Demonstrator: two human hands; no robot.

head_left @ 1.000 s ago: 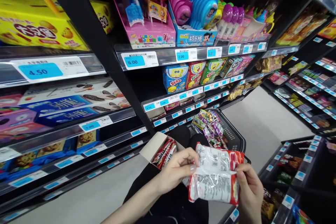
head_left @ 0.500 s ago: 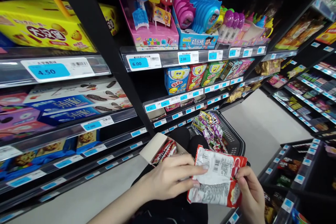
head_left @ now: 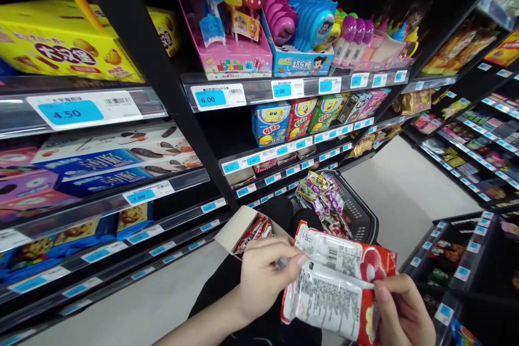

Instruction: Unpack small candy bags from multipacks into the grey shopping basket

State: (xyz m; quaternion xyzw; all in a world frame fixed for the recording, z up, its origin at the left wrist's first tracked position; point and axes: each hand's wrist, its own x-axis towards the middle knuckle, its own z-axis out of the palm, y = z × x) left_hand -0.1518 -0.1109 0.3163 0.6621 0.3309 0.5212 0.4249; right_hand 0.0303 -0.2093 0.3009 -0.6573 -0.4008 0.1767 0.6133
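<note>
A red and white snack packet [head_left: 330, 281] is stretched between both hands, its printed back with a barcode facing up. My left hand [head_left: 270, 275] pinches the packet's left edge between thumb and fingers. At the opposite side, my right hand [head_left: 403, 308] grips the red end, the thumb lying near the back seam. Just behind my left hand is an open cardboard box [head_left: 233, 230] holding red and white wrapped packets [head_left: 255, 233]. Beyond the packet, a dark shopping basket [head_left: 359, 211] contains several colourful candy bags [head_left: 324, 200].
Shelves with blue price tags run along the left and back. They carry yellow snack boxes [head_left: 73, 43], blue cookie boxes [head_left: 97, 165], a pink lollipop display [head_left: 237, 62] and small cartoon boxes [head_left: 271, 123]. Pale floor [head_left: 405, 184] lies right of the basket. Lower shelves [head_left: 450, 265] stand at the right.
The packet has come closer and lower, its right end moving rightward. My left fingers, stretched across it before, now pinch its left edge. My right hand has shifted down and right.
</note>
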